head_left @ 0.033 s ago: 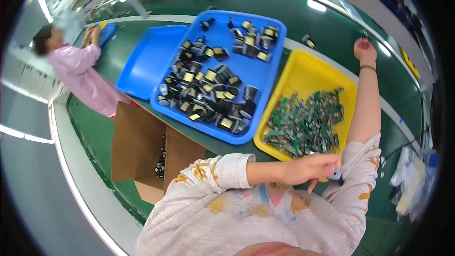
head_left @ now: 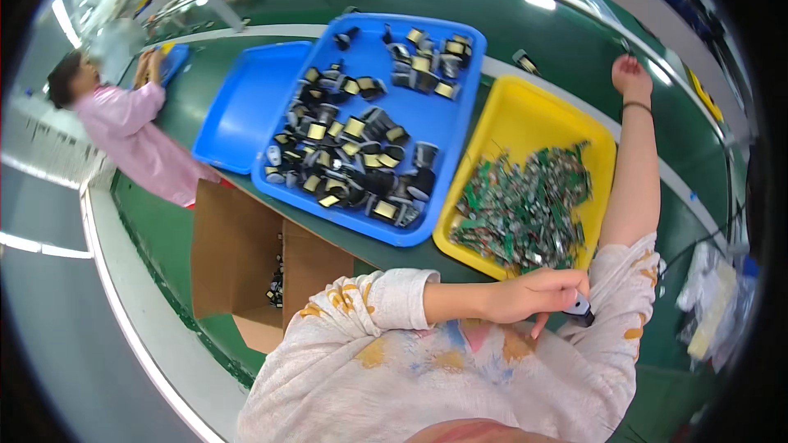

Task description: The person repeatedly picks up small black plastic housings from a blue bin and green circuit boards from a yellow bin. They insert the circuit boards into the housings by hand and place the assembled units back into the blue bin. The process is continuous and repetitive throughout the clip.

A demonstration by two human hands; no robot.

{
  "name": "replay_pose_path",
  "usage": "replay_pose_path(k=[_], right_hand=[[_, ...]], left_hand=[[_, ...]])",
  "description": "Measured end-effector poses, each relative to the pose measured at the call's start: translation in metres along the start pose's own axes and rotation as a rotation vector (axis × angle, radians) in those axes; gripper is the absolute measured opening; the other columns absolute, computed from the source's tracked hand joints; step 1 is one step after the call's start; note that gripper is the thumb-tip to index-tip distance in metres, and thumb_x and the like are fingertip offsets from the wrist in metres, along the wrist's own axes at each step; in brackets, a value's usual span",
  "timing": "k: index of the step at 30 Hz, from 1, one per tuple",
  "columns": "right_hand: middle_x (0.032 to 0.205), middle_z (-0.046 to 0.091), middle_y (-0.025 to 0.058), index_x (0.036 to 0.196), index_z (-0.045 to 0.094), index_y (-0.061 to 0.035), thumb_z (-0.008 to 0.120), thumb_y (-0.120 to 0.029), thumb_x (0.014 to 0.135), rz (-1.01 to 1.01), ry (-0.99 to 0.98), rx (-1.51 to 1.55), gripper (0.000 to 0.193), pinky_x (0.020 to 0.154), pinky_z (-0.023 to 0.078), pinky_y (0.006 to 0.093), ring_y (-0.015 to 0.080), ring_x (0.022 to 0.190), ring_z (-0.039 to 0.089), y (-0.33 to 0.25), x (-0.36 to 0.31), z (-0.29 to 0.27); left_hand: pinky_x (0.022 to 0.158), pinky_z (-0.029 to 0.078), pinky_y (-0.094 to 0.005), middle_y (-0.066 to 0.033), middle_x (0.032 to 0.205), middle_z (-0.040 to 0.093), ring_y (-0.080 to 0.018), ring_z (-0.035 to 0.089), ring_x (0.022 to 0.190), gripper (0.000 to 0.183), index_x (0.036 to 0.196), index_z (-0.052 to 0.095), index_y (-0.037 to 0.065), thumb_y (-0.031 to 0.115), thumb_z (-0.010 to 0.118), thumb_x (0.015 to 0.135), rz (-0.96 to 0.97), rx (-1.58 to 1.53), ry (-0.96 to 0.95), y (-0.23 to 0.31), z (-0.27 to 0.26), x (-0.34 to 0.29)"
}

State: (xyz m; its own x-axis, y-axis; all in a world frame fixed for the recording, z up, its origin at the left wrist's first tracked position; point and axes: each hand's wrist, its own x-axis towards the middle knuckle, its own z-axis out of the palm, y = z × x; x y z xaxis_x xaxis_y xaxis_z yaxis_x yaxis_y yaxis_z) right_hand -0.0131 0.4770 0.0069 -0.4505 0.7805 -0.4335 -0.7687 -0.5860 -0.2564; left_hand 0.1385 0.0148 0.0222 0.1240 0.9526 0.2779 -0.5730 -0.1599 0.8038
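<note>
Green desk (head_left: 197,86), head view: large blue tray (head_left: 443,127) at upper centre, loaded with black components (head_left: 355,127) bearing pale yellow faces. Second blue tray (head_left: 246,107) stands at its left. Yellow tray (head_left: 525,107), right of centre, contains heaped circuit boards (head_left: 525,205). Left grip (head_left: 525,295) is closed around a grey-and-black piece (head_left: 581,312), lower right of centre. Right grip (head_left: 632,78), upper right, has curled fingers next to a small dark piece (head_left: 626,47); whether it pinches this cannot be told. Cardboard box (head_left: 238,254), left of centre, contains small parts (head_left: 275,287). Co-worker (head_left: 123,123) in pink, upper left.
</note>
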Motion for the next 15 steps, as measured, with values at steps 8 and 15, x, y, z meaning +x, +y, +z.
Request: replay_pose_path(k=[8,15], right_hand=[[0.071,0.046,0.0051,0.094,0.048,0.0037,0.041,-0.007,0.087,0.151,-1.105,-0.497,0.015,0.062,0.04,0.0233,0.0128,0.064,0.046,-0.003,-0.252,0.009],[0.08,0.058,0.0059,0.083,0.058,-0.0047,0.065,-0.01,0.071,-0.493,-1.063,-2.172,0.016,0.065,0.043,0.029,0.0199,0.079,0.056,0.005,-0.309,-0.1]], left_hand=[[0.079,0.046,-0.0283,-0.0098,0.123,0.046,-0.0116,0.049,0.097,0.016,0.093,0.051,0.005,0.021,0.047,0.091,-0.298,-0.199,0.266,-0.014,-0.017,0.006],[0.069,0.042,-0.0266,-0.0084,0.098,0.051,-0.0142,0.051,0.074,0.024,0.095,0.052,0.007,0.028,0.055,0.085,0.095,0.284,0.7,0.07,-0.066,-0.025]])
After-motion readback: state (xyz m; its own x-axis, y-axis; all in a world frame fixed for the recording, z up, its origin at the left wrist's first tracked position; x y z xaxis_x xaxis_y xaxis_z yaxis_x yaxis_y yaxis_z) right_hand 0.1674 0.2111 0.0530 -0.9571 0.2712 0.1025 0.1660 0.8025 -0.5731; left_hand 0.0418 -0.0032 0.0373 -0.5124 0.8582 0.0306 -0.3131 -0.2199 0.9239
